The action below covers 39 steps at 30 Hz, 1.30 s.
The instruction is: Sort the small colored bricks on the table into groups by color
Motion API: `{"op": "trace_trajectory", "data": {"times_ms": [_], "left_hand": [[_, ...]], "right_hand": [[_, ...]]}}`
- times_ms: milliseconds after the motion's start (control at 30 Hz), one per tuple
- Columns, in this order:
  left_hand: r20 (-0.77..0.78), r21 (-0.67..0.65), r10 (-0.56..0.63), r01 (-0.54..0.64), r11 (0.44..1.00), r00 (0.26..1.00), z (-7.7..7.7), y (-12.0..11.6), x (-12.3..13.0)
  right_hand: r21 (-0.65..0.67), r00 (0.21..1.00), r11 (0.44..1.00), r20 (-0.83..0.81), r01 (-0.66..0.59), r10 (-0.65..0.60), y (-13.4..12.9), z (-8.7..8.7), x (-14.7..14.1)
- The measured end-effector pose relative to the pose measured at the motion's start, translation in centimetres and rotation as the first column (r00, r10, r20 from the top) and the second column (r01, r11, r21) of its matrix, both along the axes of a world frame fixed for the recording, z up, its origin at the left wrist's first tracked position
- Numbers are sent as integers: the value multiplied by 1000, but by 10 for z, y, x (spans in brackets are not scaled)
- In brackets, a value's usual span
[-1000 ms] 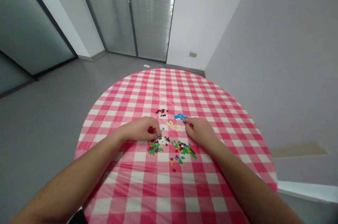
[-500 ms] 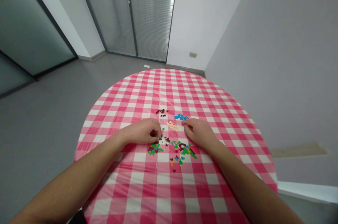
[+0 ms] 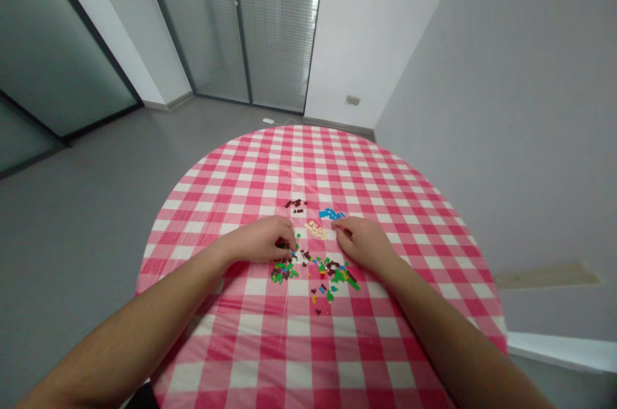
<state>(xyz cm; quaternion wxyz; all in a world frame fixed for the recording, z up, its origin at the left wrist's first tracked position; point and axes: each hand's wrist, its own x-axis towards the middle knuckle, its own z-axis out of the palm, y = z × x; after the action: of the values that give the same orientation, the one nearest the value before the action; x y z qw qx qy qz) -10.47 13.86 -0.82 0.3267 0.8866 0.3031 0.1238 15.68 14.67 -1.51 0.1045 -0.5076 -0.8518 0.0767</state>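
Observation:
My left hand (image 3: 266,239) rests over the near-left mixed pile of small building bricks (image 3: 283,272), green, brown and blue. Its fingers are curled with thumb and index close together; anything between them is too small to make out. On the right, my right hand (image 3: 365,243) is bent inward, fingertips pressed together beside the blue bricks (image 3: 330,213) and the cream bricks (image 3: 316,229). What it holds, if anything, is hidden. Dark brown bricks (image 3: 295,204) lie beyond my left hand. Another mixed pile (image 3: 340,272), mostly green and brown, spreads nearer me.
A round table with a pink-and-white checked cloth (image 3: 231,338) carries the bricks. A few loose pieces, including a brown one (image 3: 318,312), lie toward me. Past the table stand a glass partition (image 3: 270,29) and a white wall (image 3: 380,23).
Both hands stay nearly in place. The left fingers have shifted very slightly over the pile; the brick groups look the same.

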Motion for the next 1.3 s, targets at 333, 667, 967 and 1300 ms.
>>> {"op": "trace_trajectory", "data": {"times_ms": [333, 667, 967, 1300], "left_hand": [[13, -4, -5, 5, 1000, 1000, 2, -2, 2], [215, -445, 309, -189, 875, 926, -12, -1, -3], [387, -586, 533, -246, 772, 752, -11, 6, 1], [454, -660, 501, -99, 744, 737, -22, -1, 16]], "right_hand": [[2, 1000, 1000, -24, -1, 1, -1, 1, 0], [-1, 998, 1000, -58, -14, 14, -3, 3, -1], [42, 991, 998, -125, -36, 41, -1, -3, 1], [268, 879, 907, -270, -324, 394, -16, -1, -13]]}}
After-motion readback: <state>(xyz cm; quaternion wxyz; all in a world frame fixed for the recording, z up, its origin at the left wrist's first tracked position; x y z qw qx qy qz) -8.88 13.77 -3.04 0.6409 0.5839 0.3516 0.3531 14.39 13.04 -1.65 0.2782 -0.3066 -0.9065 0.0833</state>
